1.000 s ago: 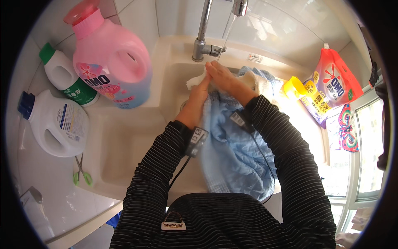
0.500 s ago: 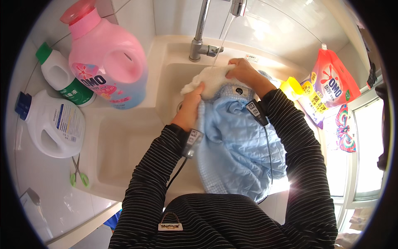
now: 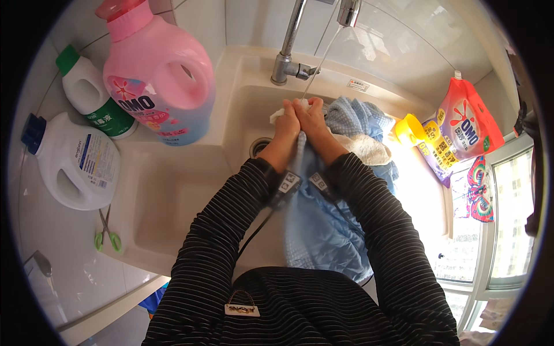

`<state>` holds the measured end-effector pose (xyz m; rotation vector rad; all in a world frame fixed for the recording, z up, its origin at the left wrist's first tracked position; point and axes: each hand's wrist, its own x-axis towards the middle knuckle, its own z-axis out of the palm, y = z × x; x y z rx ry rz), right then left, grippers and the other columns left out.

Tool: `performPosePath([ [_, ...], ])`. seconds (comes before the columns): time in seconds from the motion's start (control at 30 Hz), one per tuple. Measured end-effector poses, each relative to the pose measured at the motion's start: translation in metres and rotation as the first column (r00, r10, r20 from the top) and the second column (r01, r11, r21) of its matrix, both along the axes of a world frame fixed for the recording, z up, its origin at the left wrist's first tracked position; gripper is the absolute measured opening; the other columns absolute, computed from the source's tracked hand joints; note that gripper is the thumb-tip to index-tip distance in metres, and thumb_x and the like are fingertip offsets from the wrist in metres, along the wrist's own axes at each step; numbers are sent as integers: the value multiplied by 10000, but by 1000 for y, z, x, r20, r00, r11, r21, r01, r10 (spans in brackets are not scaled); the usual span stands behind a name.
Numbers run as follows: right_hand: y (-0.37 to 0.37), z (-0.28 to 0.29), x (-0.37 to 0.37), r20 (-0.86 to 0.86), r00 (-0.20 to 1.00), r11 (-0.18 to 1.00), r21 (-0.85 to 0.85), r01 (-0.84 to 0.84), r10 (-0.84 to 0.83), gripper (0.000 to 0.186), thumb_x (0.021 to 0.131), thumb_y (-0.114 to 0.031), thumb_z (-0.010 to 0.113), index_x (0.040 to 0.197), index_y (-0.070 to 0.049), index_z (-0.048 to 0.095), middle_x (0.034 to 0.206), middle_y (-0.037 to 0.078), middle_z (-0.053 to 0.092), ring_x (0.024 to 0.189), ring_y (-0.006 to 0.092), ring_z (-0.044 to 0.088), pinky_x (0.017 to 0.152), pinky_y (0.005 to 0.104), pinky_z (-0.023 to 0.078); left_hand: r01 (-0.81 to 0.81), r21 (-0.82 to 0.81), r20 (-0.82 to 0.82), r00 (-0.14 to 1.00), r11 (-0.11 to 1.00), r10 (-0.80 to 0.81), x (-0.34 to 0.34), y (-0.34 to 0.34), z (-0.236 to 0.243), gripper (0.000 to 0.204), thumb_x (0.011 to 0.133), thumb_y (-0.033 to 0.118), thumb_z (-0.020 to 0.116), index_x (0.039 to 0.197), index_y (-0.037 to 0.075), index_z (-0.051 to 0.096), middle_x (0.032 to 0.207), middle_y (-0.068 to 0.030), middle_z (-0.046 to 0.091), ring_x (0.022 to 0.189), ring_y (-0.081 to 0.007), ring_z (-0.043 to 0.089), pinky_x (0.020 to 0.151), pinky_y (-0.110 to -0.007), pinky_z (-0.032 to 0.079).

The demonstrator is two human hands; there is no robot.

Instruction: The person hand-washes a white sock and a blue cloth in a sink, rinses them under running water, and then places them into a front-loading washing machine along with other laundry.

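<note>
My left hand [image 3: 286, 128] and my right hand [image 3: 313, 124] are pressed together under the thin stream of water [image 3: 321, 57], both closed on a bunched cream, fuzzy part of the cloth [image 3: 276, 116]. The light blue quilted garment with small checks [image 3: 330, 236] hangs from between my hands into the sink and spreads to the right, with checked folds [image 3: 360, 115] and more cream lining [image 3: 375, 149] heaped beside my right hand. The chrome faucet [image 3: 284, 68] stands behind them at the sink's back.
A pink jug [image 3: 158, 57], green-capped bottle [image 3: 88, 90] and white jug [image 3: 75, 166] stand left of the beige sink [image 3: 173, 202]. Green scissors [image 3: 107, 233] lie on the left edge. A red pouch [image 3: 461, 127] and yellow cup [image 3: 410, 128] sit right, near a window [image 3: 508, 230].
Half a second ago my hands were apart, spreading the cream lining. Now they are drawn together under the water, squeezing it, and checked folds are heaped to the right of them.
</note>
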<state>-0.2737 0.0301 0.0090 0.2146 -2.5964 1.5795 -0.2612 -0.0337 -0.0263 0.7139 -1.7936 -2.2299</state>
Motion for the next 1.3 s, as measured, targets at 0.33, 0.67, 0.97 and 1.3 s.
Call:
performPosePath([
  [0.33,12,-40,-35,-153,978,921,381,-78,145,366,845,-332,420,939,-21,589,983,239,586,896,420,551,786,426,433,116,-49,82,990,992,-112,-23,-10,-34,460,880,371,441,1029,-48,558,973,-155,594,874,-200,564,712,-315,442],
  [0.67,13,-13,-19,221,974,892,-447,62,43,492,813,-335,582,1080,60,457,1004,248,559,870,297,574,752,345,458,453,459,-143,887,764,-440,6,-52,23,503,894,401,413,1033,-66,538,988,-139,603,845,-256,585,740,-335,451],
  [0.97,7,4,12,87,993,994,75,-82,76,555,823,-437,505,1057,64,462,1000,310,556,986,428,527,839,424,418,118,-155,175,980,981,-90,-5,-19,21,580,904,479,365,1073,-42,554,1030,-138,606,902,-206,576,754,-314,444],
  [1.3,10,31,-21,236,970,927,-373,30,64,393,907,-295,421,880,70,562,837,195,594,751,268,576,680,355,445,355,293,-77,934,888,-348,29,-32,50,427,901,358,489,1125,-2,543,1037,-80,600,911,-154,575,769,-270,456],
])
